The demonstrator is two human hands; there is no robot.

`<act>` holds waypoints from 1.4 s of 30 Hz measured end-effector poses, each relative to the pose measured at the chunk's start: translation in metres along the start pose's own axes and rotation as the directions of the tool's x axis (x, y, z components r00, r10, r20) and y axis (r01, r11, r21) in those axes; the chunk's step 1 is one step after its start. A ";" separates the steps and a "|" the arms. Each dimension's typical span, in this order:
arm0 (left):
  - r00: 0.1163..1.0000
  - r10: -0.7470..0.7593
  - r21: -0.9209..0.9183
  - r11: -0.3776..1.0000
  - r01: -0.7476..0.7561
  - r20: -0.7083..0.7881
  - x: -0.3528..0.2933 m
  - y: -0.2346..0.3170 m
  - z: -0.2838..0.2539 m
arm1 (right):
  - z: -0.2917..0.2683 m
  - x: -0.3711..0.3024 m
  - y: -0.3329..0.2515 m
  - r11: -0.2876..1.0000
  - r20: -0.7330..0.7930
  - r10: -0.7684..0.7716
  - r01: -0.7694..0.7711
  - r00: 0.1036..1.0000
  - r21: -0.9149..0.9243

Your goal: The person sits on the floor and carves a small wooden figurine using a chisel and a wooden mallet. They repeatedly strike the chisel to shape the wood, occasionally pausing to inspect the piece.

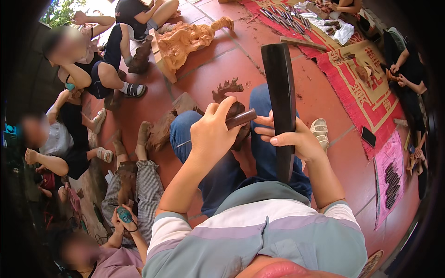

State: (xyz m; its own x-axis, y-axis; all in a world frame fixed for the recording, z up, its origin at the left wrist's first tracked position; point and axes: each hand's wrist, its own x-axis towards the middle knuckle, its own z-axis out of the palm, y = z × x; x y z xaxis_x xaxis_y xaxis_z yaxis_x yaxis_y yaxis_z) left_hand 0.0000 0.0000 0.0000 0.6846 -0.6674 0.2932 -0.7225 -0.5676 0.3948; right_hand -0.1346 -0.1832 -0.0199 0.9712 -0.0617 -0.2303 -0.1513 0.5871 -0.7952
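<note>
My left hand [211, 129] is closed around a carving chisel with a round dark-brown wooden handle [242, 119]. A thin metal shaft shows on the other side of the fist, pointing down-left. To its right, my right hand [296, 141] grips a long, flat, dark wooden mallet [279, 78] that stands roughly upright in the picture. The mallet is apart from the chisel handle. Between my knees, in blue jeans, rises a dark brown wood carving [227, 89] with a jagged top. My left hand and the chisel partly hide it.
An orange-brown carved statue [185, 44] lies on the red tiles [218, 55]. Several chisels [287, 21] lie on a red mat [343, 74] at the far right, near a phone [368, 137]. More dark tools rest on a pink cloth [382, 204]. At left, a co-worker holds a teal power tool [124, 214]; others sit nearby.
</note>
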 end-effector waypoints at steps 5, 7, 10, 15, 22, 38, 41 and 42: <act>0.984 -0.043 0.037 0.998 0.050 -0.173 -0.005 0.015 0.021 | 0.002 0.005 -0.001 0.992 0.009 0.025 -0.026 1.000 0.123; 0.974 -0.039 0.040 0.998 0.050 -0.225 -0.003 0.017 0.023 | 0.000 0.011 0.000 0.987 0.038 -0.007 0.000 0.999 0.162; 0.976 -0.075 0.021 0.997 0.081 -0.206 -0.005 0.019 0.021 | -0.006 0.019 0.003 0.979 0.063 -0.023 0.010 0.998 0.202; 0.982 -0.079 0.000 0.997 0.080 -0.170 -0.010 0.011 0.020 | -0.004 0.028 0.003 0.980 0.090 0.018 -0.036 0.996 0.197; 0.983 -0.096 -0.102 0.991 0.081 -0.158 -0.006 -0.009 0.007 | -0.004 0.037 0.014 0.990 0.096 0.059 -0.071 0.994 0.126; 0.978 -0.204 -0.448 0.871 0.205 0.051 0.065 -0.076 -0.026 | -0.023 0.012 0.011 0.993 -0.150 0.044 -0.027 0.988 0.117; 0.971 -0.231 -0.477 0.861 0.177 -0.055 0.068 -0.090 -0.024 | -0.030 0.008 0.013 0.999 -0.243 0.028 -0.032 0.970 -0.011; 0.964 -0.234 -0.522 0.842 0.138 -0.123 0.068 -0.095 -0.023 | -0.035 0.006 0.013 0.997 -0.274 0.020 -0.040 0.962 -0.068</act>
State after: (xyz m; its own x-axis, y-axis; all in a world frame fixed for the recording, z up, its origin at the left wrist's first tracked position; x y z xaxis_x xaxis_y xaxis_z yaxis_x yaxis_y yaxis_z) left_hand 0.1169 0.0193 0.0021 0.8414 -0.4511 0.2975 -0.4631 -0.3181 0.8273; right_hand -0.1372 -0.2039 -0.0510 0.8804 -0.2681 -0.3912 -0.2026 0.5331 -0.8214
